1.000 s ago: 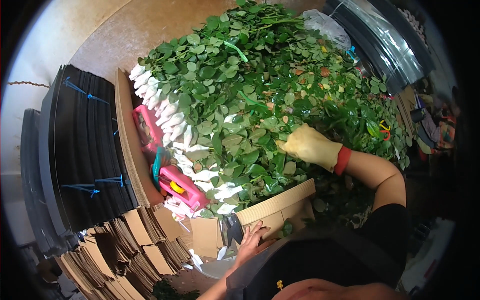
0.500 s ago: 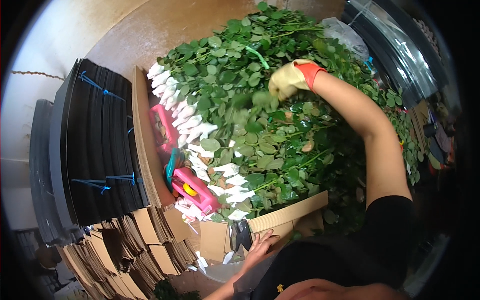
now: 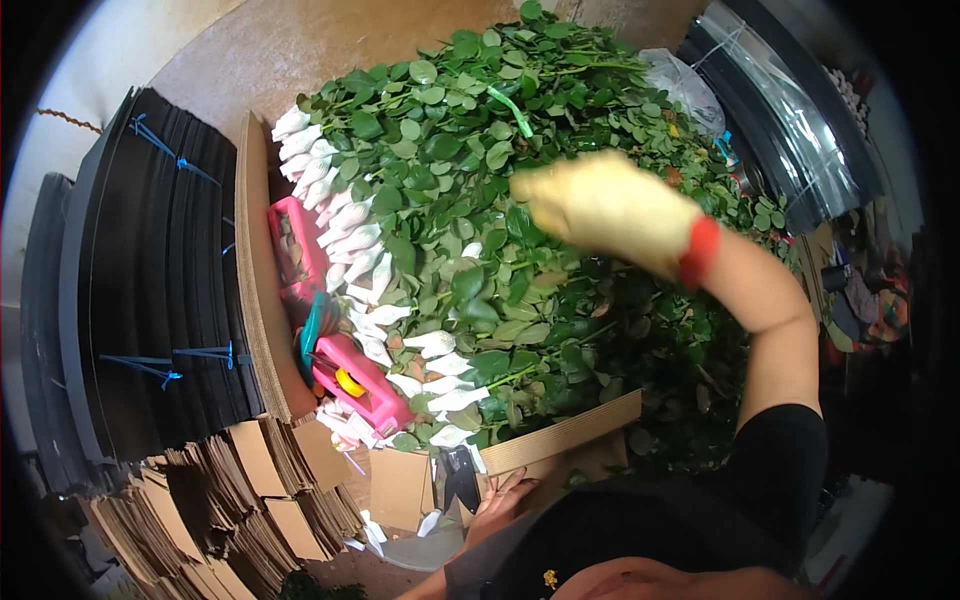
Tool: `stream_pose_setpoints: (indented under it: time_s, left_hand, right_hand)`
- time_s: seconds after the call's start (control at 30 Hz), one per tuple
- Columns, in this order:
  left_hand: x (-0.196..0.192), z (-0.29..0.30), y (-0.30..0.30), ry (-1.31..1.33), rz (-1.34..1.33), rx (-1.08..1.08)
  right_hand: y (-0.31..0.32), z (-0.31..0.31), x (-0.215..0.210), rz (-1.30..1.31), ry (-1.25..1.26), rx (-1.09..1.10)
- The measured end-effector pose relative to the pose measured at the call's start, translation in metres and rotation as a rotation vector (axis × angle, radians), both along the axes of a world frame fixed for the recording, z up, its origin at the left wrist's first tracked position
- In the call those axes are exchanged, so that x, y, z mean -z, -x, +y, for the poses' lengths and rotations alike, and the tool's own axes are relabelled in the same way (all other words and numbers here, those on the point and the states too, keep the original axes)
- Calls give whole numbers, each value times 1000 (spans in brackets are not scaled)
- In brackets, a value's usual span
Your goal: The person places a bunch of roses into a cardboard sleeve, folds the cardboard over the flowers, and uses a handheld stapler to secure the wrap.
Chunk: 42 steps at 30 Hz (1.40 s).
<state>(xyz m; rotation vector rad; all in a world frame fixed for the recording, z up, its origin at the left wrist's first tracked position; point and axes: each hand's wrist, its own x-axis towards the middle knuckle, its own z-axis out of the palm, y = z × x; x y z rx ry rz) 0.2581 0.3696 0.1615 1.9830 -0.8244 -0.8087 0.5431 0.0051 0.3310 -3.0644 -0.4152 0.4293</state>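
My right hand (image 3: 600, 205), in a pale yellow glove with a red cuff, hovers over a large heap of leafy green stems (image 3: 420, 130). Its fingers look curled together, but motion blurs them and I cannot make out what is between them. A white-covered bud (image 3: 471, 250) lies just below and left of its fingertips. More buds in white and pinkish covers (image 3: 350, 238) line the heap's left side. My bare left hand (image 3: 502, 500) rests with fingers stretched on cardboard, behind a ridged cardboard strip (image 3: 565, 432) at the near edge of the heap.
Pink plastic holders (image 3: 365, 385), one with a yellow roll, stand left beside a teal tool (image 3: 312, 325). Beyond them are a cardboard wall (image 3: 265, 290), tied black sheets (image 3: 170, 270) and stacked brown cardboard (image 3: 200, 510). Dark sheets wrapped in clear plastic (image 3: 790, 120) lean at far right.
My gloved right hand has come nearer to me and turned, its forearm lower. The bud near its fingers has shifted up. The view has swung slightly; my left hand stays at the cardboard.
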Motion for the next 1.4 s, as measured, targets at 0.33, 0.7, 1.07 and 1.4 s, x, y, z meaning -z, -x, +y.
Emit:
stream_pose_setpoints:
  time_s: [0.33, 0.7, 1.07, 1.4]
  left_hand:
    - [-3, 6, -6, 27, -41, 69]
    - [2, 4, -4, 74, -37, 43]
    - [-18, 0, -24, 67, -209, 124]
    - [-23, -1, -27, 11, -229, 154]
  right_hand:
    - [-185, -84, 114, -700, 221, 251]
    - [-65, -107, -9, -1106, 56, -156]
    - [65, -110, 98, -186, 412, 120]
    - [-26, -52, 140, -365, -267, 275]
